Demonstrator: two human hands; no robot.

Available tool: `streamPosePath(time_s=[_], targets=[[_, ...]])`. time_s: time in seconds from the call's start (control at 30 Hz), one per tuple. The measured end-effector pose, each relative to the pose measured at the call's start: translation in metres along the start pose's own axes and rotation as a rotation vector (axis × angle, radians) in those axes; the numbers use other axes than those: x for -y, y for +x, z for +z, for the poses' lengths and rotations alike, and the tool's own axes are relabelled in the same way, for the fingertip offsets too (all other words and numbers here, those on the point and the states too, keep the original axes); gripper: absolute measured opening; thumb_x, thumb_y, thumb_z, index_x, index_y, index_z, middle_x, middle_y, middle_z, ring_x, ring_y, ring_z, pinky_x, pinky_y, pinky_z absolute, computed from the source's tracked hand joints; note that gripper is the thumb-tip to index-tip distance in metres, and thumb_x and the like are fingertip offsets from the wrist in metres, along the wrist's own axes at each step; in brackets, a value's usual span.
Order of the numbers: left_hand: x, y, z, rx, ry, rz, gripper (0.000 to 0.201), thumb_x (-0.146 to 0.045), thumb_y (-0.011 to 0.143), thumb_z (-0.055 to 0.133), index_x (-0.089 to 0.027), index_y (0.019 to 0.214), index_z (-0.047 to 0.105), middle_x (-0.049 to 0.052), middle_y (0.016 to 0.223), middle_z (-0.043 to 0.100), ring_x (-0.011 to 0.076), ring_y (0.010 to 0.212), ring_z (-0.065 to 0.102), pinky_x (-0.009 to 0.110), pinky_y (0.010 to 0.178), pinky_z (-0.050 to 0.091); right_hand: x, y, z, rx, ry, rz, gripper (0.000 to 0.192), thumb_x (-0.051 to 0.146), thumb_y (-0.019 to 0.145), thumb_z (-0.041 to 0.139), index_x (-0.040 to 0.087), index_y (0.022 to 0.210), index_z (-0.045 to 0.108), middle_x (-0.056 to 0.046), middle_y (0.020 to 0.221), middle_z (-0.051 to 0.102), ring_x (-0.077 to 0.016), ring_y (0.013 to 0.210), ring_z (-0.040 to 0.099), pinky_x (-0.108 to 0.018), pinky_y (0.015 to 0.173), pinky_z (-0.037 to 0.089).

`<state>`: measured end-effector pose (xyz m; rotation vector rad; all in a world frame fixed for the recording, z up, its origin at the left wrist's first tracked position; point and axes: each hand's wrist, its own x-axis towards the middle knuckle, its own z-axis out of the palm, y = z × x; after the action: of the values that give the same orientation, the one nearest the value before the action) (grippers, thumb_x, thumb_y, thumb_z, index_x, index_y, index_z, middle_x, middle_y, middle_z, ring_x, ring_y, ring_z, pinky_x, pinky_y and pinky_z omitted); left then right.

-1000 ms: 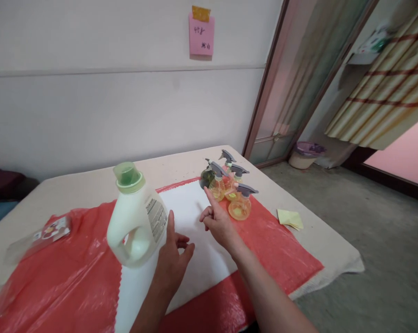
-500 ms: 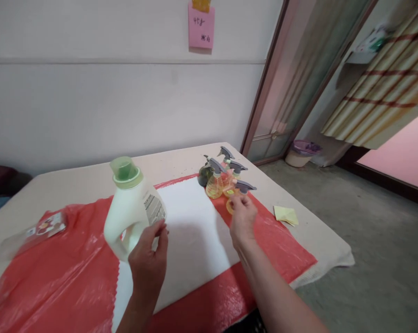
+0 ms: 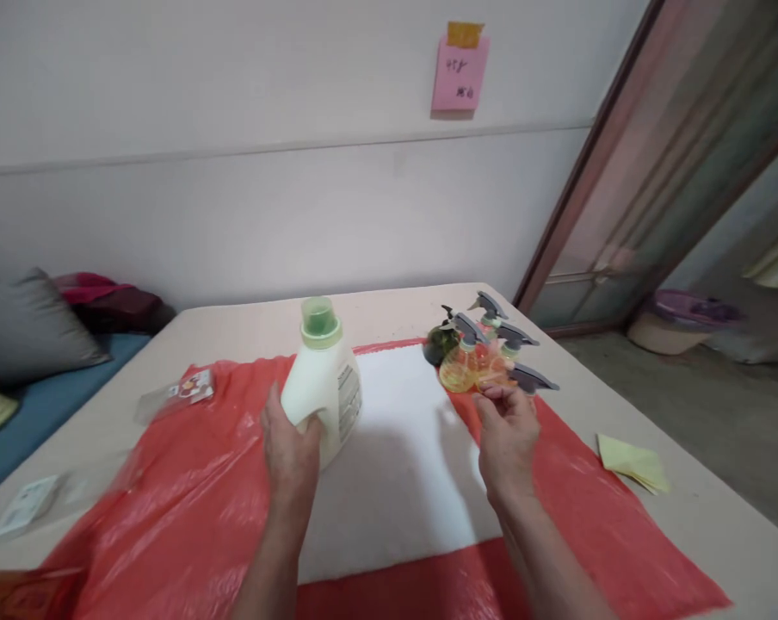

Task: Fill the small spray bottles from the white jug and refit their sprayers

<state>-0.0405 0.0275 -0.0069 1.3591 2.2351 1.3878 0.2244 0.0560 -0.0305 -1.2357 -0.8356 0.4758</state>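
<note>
White wall and table: behind stands the pale wall (image 3: 266, 224) with a pink note (image 3: 460, 77); before it is a beige table (image 3: 234, 327), partly covered by red plastic (image 3: 169, 499) and a white sheet (image 3: 395, 482).
View: compared with half a second ago, it has turned to the left, so I now see a grey cushion (image 3: 33, 331) at that side.
Left hand: it has moved from in front of the jug (image 3: 311, 379) to its handle – thumb on one side, fingers on the other; whether the grip is firm, I cannot tell.
Jug: upright, at the left part of the white sheet, touching the left hand and well apart from the right hand (image 3: 511, 439).
Right hand: as before, it is at the nearest spray bottle (image 3: 534, 379), fingers gathered narrowly; it hides the bottle's body, so I cannot tell if it holds it.
Other spray bottles (image 3: 459, 368): grouped just beyond the right hand, beside a dark green round object (image 3: 437, 346).
Yellow papers (image 3: 634, 462): lying to the right of that hand.
</note>
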Motion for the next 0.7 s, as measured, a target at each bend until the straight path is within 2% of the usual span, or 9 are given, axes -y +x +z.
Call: streamPosePath(time_s=[0.1, 0.2, 0.33, 0.43, 0.5, 0.57, 0.63, 0.7], targets=[[-0.004, -0.003, -0.005, -0.004, -0.016, -0.111, 0.049, -0.031, 0.079, 0.067, -0.017, 0.125, 0.057, 0.014, 0.117, 0.066, 0.0318, 0.109, 0.062, 0.047, 0.091, 0.049, 0.010, -0.008, 0.012, 0.062, 0.025, 0.002, 0.028, 0.042, 0.074, 0.071, 0.020, 0.087, 0.058, -0.002, 0.089, 0.061, -0.0185, 0.083, 0.059, -0.039, 0.083, 0.048], [-0.010, -0.013, -0.008, -0.015, -0.072, -0.052, 0.037, -0.032, 0.083, 0.063, -0.022, 0.118, 0.060, 0.009, 0.109, 0.068, 0.0271, 0.099, 0.063, 0.040, 0.082, 0.051, 0.028, -0.015, 0.016, 0.129, -0.007, -0.072, 0.029, 0.044, 0.081, 0.068, 0.019, 0.094, 0.061, -0.004, 0.092, 0.062, -0.0190, 0.086, 0.060, -0.039, 0.083, 0.049], [-0.017, -0.031, -0.003, -0.019, -0.153, 0.184, 0.028, -0.024, 0.085, 0.057, -0.024, 0.112, 0.063, 0.005, 0.101, 0.067, 0.0215, 0.092, 0.064, 0.031, 0.074, 0.051, 0.061, -0.027, 0.006, 0.193, -0.070, -0.284, 0.031, 0.046, 0.090, 0.060, 0.020, 0.107, 0.061, -0.005, 0.096, 0.063, -0.0169, 0.083, 0.060, -0.034, 0.076, 0.051], [-0.017, -0.044, 0.004, -0.055, -0.111, 0.407, 0.033, -0.013, 0.086, 0.047, -0.022, 0.115, 0.062, 0.006, 0.097, 0.065, 0.0201, 0.089, 0.062, 0.030, 0.073, 0.050, 0.088, -0.035, -0.008, 0.240, -0.195, -0.515, 0.052, 0.057, 0.091, 0.057, 0.021, 0.128, 0.053, -0.002, 0.086, 0.059, -0.0150, 0.071, 0.056, -0.031, 0.066, 0.050], [-0.014, -0.048, 0.007, -0.077, -0.037, 0.538, 0.039, -0.007, 0.087, 0.043, -0.021, 0.118, 0.060, 0.006, 0.094, 0.063, 0.0196, 0.087, 0.061, 0.030, 0.073, 0.049, 0.102, -0.038, -0.015, 0.237, -0.368, -0.630, 0.064, 0.065, 0.088, 0.057, 0.021, 0.134, 0.050, 0.000, 0.079, 0.057, -0.0138, 0.061, 0.052, -0.029, 0.059, 0.047], [-0.009, -0.048, 0.008, -0.120, 0.022, 0.669, 0.044, -0.002, 0.085, 0.041, -0.021, 0.121, 0.059, 0.006, 0.093, 0.062, 0.0200, 0.088, 0.060, 0.031, 0.076, 0.049, 0.110, -0.038, -0.020, 0.177, -0.574, -0.707, 0.064, 0.066, 0.086, 0.058, 0.019, 0.129, 0.054, -0.001, 0.073, 0.060, -0.0134, 0.056, 0.052, -0.027, 0.052, 0.041], [-0.004, -0.044, 0.006, -0.174, 0.056, 0.791, 0.049, 0.001, 0.083, 0.041, -0.022, 0.123, 0.057, 0.007, 0.094, 0.062, 0.0210, 0.091, 0.060, 0.034, 0.082, 0.049, 0.114, -0.036, -0.021, 0.115, -0.742, -0.752, 0.055, 0.065, 0.087, 0.059, 0.019, 0.118, 0.060, -0.001, 0.068, 0.062, -0.0133, 0.053, 0.053, -0.026, 0.047, 0.034], [0.000, -0.037, 0.003, -0.208, 0.073, 0.870, 0.052, 0.002, 0.082, 0.042, -0.022, 0.124, 0.058, 0.007, 0.093, 0.063, 0.0217, 0.091, 0.060, 0.036, 0.086, 0.048, 0.115, -0.033, -0.020, 0.125, -0.784, -0.768, 0.045, 0.060, 0.089, 0.058, 0.019, 0.106, 0.064, 0.000, 0.063, 0.063, -0.0122, 0.049, 0.052, -0.026, 0.046, 0.031]])
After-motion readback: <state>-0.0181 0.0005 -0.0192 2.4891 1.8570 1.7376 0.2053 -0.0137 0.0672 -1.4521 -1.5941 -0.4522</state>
